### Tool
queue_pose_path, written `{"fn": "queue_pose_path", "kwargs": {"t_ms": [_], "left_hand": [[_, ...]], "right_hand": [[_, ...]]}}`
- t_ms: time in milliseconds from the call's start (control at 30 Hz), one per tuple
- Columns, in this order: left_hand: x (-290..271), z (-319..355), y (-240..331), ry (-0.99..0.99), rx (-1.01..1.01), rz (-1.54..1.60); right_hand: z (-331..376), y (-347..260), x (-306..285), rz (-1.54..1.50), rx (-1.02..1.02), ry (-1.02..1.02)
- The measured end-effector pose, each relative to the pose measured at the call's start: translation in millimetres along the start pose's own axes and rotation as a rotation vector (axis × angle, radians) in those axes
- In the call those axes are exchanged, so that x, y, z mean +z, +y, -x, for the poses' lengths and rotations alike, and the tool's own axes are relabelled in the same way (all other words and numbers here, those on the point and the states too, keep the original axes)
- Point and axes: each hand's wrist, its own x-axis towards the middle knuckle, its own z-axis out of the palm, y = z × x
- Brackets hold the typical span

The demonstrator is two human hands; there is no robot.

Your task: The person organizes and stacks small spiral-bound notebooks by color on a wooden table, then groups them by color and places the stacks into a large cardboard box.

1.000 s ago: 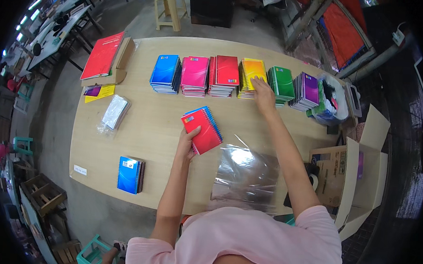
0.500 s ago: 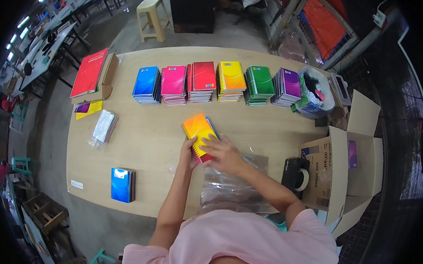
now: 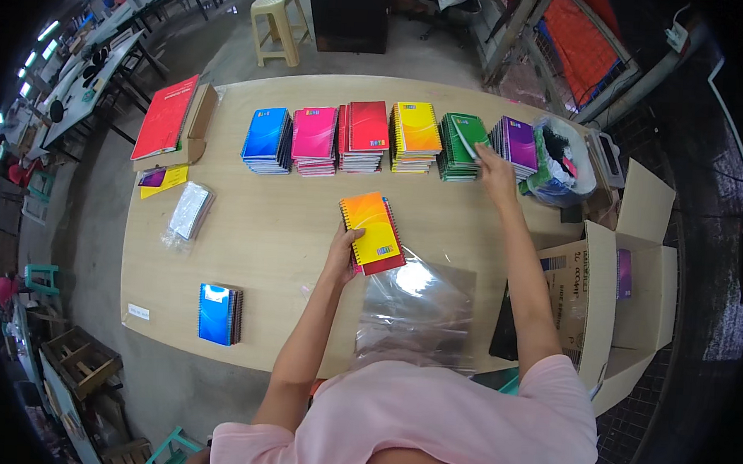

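left hand [image 3: 340, 255] pins an orange-topped set [image 3: 374, 231]; right hand [image 3: 496, 164] pinches a green notebook [image 3: 465, 137] at 1 o'clock. purple [image 3: 516, 141] and bag [image 3: 418, 313] remain.

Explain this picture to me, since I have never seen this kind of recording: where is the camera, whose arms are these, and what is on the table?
There is no machine here. A person wears a wide fisheye camera on the head, looking down, so straight edges bend near the rim. The arms coming up from below are that person's own. The left hand holds a small stack of spiral notebooks, orange one on top, on a wooden table. The right hand reaches to the green notebook pile, part of a row of coloured piles. Clear plastic bags lie near the person, and an open cardboard box stands at the right.
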Motion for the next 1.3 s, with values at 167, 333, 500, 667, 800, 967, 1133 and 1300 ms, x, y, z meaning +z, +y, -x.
{"fn": "queue_pose_path", "kwargs": {"t_ms": [167, 333, 500, 667, 800, 967, 1133, 1300], "left_hand": [[5, 1, -2, -0.01, 0.032, -0.029], [17, 5, -15, -0.184, -0.076, 0.27], [-13, 22, -36, 0.056, -0.113, 0.065], [-38, 51, -35, 0.089, -0.155, 0.118], [-37, 49, -39, 0.082, -0.169, 0.092], [-19, 45, -36, 0.066, -0.125, 0.013], [-10, 52, -32, 0.113, -0.097, -0.062], [-8, 62, -30, 0.106, -0.113, -0.02]], "right_hand": [[37, -101, -38, -0.11, -0.098, 0.344], [130, -194, -10, -0.032, -0.329, -0.095], [140, -194, -21, -0.438, 0.014, -0.3], [64, -51, -31, -0.086, 0.386, 0.298], [11, 35, -43, 0.246, 0.276, 0.325], [-22, 41, -31, 0.377, 0.376, 0.244], [-37, 16, -24, 0.449, 0.46, 0.132], [-35, -23, -1, 0.168, 0.074, -0.166]]}}
